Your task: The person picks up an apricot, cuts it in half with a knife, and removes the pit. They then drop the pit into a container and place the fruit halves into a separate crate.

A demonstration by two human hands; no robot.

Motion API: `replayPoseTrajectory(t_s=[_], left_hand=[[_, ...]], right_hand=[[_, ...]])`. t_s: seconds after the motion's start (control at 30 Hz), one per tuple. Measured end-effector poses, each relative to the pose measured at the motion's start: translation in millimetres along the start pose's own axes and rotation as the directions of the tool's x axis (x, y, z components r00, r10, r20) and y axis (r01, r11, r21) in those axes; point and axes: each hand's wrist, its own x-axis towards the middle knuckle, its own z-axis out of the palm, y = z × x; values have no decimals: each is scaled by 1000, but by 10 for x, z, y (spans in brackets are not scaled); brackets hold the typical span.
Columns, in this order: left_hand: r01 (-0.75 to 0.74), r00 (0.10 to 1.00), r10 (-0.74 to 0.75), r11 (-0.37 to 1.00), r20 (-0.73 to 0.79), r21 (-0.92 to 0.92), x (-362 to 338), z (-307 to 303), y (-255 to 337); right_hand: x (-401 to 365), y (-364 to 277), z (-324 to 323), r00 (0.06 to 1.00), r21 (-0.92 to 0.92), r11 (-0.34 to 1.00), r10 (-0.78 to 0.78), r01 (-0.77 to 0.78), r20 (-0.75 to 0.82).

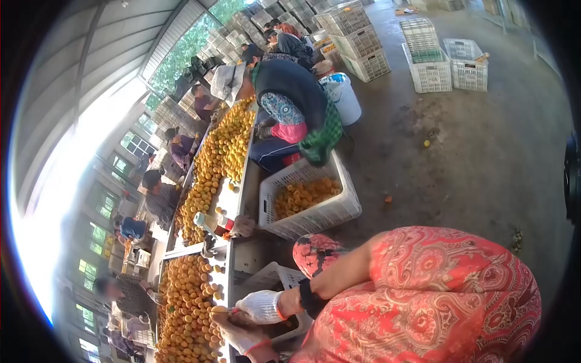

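Observation:
At the table edge, my two gloved hands are close together. My left hand [239, 336], the lower one, has its fingers closed around an apricot [219, 310]. My right hand [261, 306], in a white knit glove with a dark band on the wrist, is curled in beside it. A small dark and reddish thing shows between the hands, too small to name. Just past them lies a thick heap of apricots [184, 302] on the table. Below my right hand, a pale crate [261, 279] stands partly hidden by my arm and glove.
A white crate [346, 209] of orange fruit pieces stands by a bent-over co-worker [284, 91]. Bottles [209, 224] stand on the table's metal edge [230, 266]. Other people sit along the far side. A white bucket [343, 100] and stacked crates [357, 45] stand behind.

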Motion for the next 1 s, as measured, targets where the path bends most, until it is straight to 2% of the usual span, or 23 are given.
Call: replayPoseTrajectory(t_s=[0.07,0.1,0.17,0.23,0.3,0.47,0.5,0.57,0.6,0.63,0.7,0.73,0.83,0.87,1.0], left_hand=[[-119,989,82,931,122,345,158,-115,33],[-55,995,24,938,93,343,-151,-46,-113],[-161,987,161,985,14,64,-123,175,7],[-148,989,147,988,27,45,-122,103,17],[88,995,-95,984,-38,-152,-216,272,139],[155,987,-159,964,-3,-218,-21,114,-29],[152,988,-155,965,2,-214,-12,79,-16],[254,967,-241,941,83,-223,-14,56,48],[174,981,-188,965,-55,-195,-11,67,53],[172,982,-184,966,-48,-191,-29,82,50],[88,995,-81,988,56,-125,-118,102,16],[171,980,-158,980,122,-104,-255,321,95],[137,979,-127,989,160,-52,-292,491,119],[122,978,-115,992,175,-29,-304,546,130],[63,974,-75,996,215,60,-384,687,158]], right_hand=[[254,240,197,953,89,968,-213,236,-214],[-94,288,242,970,107,978,-158,179,-184],[-96,42,39,981,51,991,-118,127,-152],[-325,-198,-185,987,71,991,-104,114,-125],[-392,-278,-275,990,-11,996,-94,93,-109],[-390,-250,-373,997,-7,998,-61,61,-45],[-389,-210,-350,997,-5,998,-64,64,-52],[-375,-126,-300,962,-34,974,-226,224,-153],[-366,-171,-337,975,-53,983,-180,174,-131],[-341,-199,-370,973,-54,983,-182,177,-138],[-315,-246,-431,950,147,971,-141,187,-277],[-330,-254,-458,948,147,970,-145,192,-283],[-370,-289,-602,799,-6,959,-239,283,-551],[-398,-309,-643,829,2,973,-197,233,-524],[-433,-266,-717,840,84,955,-207,286,-501]])
